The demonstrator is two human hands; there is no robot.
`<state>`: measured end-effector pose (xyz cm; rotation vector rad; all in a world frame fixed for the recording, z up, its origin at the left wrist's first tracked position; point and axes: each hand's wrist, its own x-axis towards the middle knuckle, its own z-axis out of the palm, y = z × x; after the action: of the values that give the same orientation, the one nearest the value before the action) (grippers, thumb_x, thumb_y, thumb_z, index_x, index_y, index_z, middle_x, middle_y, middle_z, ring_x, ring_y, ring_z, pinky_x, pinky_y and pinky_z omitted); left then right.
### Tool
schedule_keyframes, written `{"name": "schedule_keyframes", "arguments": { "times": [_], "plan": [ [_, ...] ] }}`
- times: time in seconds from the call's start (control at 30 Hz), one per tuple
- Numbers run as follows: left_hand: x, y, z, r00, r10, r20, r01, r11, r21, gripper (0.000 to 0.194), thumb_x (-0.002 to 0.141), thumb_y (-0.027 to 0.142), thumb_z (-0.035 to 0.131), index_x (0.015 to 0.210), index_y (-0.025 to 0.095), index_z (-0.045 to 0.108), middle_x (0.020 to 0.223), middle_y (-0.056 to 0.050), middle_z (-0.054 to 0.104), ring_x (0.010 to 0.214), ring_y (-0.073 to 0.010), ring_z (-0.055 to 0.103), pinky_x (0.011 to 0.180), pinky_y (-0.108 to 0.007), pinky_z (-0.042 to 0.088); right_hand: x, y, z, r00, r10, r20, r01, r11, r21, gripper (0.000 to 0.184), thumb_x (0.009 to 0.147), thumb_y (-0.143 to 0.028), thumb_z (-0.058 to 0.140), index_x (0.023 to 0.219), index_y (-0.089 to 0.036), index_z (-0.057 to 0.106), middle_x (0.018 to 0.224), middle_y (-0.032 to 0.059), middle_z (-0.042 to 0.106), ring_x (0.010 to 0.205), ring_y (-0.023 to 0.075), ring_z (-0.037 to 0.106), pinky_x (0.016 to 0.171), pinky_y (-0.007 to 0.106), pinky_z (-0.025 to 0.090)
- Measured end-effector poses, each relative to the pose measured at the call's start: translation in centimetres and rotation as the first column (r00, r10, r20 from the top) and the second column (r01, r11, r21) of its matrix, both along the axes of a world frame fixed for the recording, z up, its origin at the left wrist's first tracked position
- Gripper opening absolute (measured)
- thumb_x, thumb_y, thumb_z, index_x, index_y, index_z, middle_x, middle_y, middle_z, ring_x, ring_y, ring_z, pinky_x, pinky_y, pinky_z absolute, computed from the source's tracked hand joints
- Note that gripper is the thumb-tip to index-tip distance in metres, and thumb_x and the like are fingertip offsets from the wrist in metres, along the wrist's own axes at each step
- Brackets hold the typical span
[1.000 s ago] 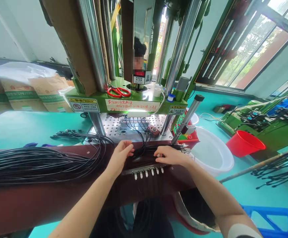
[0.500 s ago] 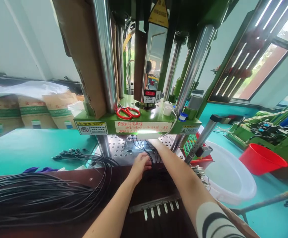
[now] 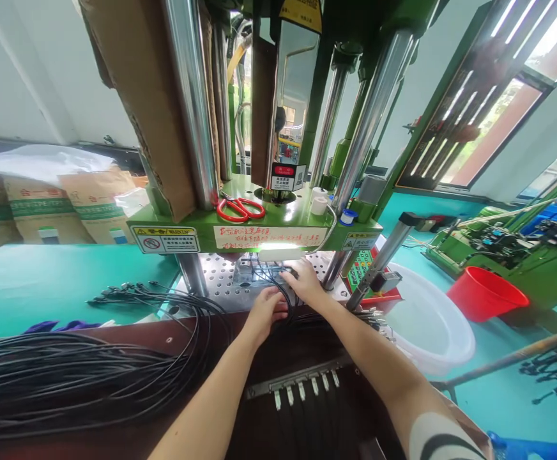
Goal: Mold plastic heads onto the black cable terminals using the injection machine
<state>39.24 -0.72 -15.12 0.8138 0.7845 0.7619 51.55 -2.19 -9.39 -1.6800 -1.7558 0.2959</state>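
Note:
Several thin black cables run from the metal mould under the press down over the brown bench edge. My left hand is closed around these cables just in front of the press bed, its fingers curled. Behind it and to the right, my right hand reaches to the front of the mould, its fingers closed on the cables there; the exact fingertip contact is hard to see. Below my hands, a metal strip on the bench holds a row of silver connectors.
A large bundle of black cables covers the bench's left side. Red-handled scissors lie on the green press plate. Steel columns flank the bed. At right stand a button panel, white tub and red bucket.
My right hand has drawn back from under the press to the front of the mould, beside my left hand. My left hand stays at the cables. The view has shifted slightly.

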Motion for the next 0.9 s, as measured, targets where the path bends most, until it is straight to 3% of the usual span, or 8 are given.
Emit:
{"name": "schedule_keyframes", "arguments": {
  "times": [0.1,0.2,0.33,0.43,0.53,0.67,0.73,0.9],
  "plan": [
    [-0.2,0.0,0.0,1.0,0.004,-0.001,-0.004,1.0,-0.003,0.031,0.063,0.023,0.065,0.086,0.018,0.046,0.064,0.003,0.056,0.051,-0.0101,0.057,0.047,-0.021,0.046,2.4,-8.0,-0.3,0.999,-0.02,0.032,0.012,0.973,0.23,0.017,0.082,-0.025,0.054,0.097,-0.019,0.058,0.095,0.0069,0.06,0.094,0.0213,0.052,0.088,0.035,0.039],
    [-0.4,-0.2,0.1,1.0,0.001,-0.009,-0.002,1.0,-0.01,0.034,0.062,0.021,0.066,0.09,0.018,0.046,0.065,0.003,0.057,0.052,-0.0105,0.058,0.049,-0.022,0.048,6.6,-17.8,-1.6,0.947,-0.321,0.001,0.309,0.911,0.272,0.021,0.084,-0.027,0.048,0.103,-0.021,0.054,0.1,0.0085,0.057,0.095,0.0221,0.053,0.085,0.036,0.042],
    [-0.6,-0.3,0.4,0.999,-0.047,-0.007,0.047,0.999,-0.019,0.032,0.063,0.02,0.065,0.088,0.018,0.045,0.074,0.0,0.063,0.054,-0.0099,0.059,0.05,-0.021,0.048,12.2,-29.7,-5.1,0.647,-0.757,0.087,0.721,0.645,0.251,0.034,0.077,-0.029,0.045,0.11,-0.019,0.05,0.108,0.0121,0.057,0.103,0.0288,0.052,0.089,0.047,0.041],
    [-0.7,-0.4,0.6,0.995,-0.102,-0.003,0.101,0.995,-0.018,0.03,0.064,0.02,0.065,0.086,0.018,0.045,0.081,-0.003,0.066,0.056,-0.0105,0.06,0.05,-0.021,0.047,13.8,-33.6,-6.2,0.517,-0.836,0.185,0.818,0.546,0.183,0.045,0.07,-0.027,0.044,0.112,-0.016,0.05,0.113,0.0148,0.055,0.107,0.032,0.049,0.092,0.051,0.038],
    [-0.8,-0.4,0.6,0.992,-0.13,0.0,0.13,0.992,-0.003,0.031,0.064,0.021,0.065,0.087,0.019,0.046,0.081,-0.002,0.066,0.058,-0.0104,0.061,0.051,-0.02,0.047,12.1,-31.2,-4.6,0.666,-0.743,0.072,0.739,0.67,0.07,0.038,0.073,-0.026,0.043,0.108,-0.017,0.053,0.108,0.0127,0.059,0.1,0.0281,0.055,0.086,0.044,0.045],
    [-0.8,-0.4,0.8,0.991,-0.131,0.004,0.131,0.991,-0.007,0.034,0.063,0.023,0.067,0.09,0.02,0.045,0.078,-0.001,0.066,0.058,-0.0113,0.061,0.051,-0.02,0.046,7.3,-20.2,-1.9,0.947,-0.284,-0.149,0.265,0.955,-0.135,0.027,0.08,-0.026,0.044,0.102,-0.02,0.059,0.083,0.0049,0.065,0.074,0.0194,0.062,0.07,0.032,0.05],
    [-0.8,-0.4,0.9,0.992,-0.128,0.006,0.128,0.991,-0.023,0.036,0.063,0.024,0.067,0.092,0.021,0.045,0.078,-0.001,0.066,0.058,-0.0113,0.061,0.051,-0.02,0.046,5.2,-13.1,-1.4,0.991,-0.061,-0.115,0.04,0.984,-0.176,0.027,0.08,-0.022,0.047,0.104,-0.019,0.06,0.083,0.0031,0.065,0.07,0.0165,0.06,0.068,0.029,0.048],
    [-0.6,-0.3,0.8,0.991,-0.134,0.027,0.135,0.99,-0.035,0.04,0.063,0.026,0.067,0.097,0.022,0.045,0.079,-0.001,0.066,0.058,-0.0106,0.06,0.051,-0.019,0.044,2.9,2.0,-0.6,0.989,-0.134,-0.065,0.123,0.982,-0.143,0.022,0.084,-0.019,0.051,0.103,-0.017,0.061,0.089,0.0051,0.064,0.081,0.0181,0.059,0.077,0.032,0.046]
  ]
}}
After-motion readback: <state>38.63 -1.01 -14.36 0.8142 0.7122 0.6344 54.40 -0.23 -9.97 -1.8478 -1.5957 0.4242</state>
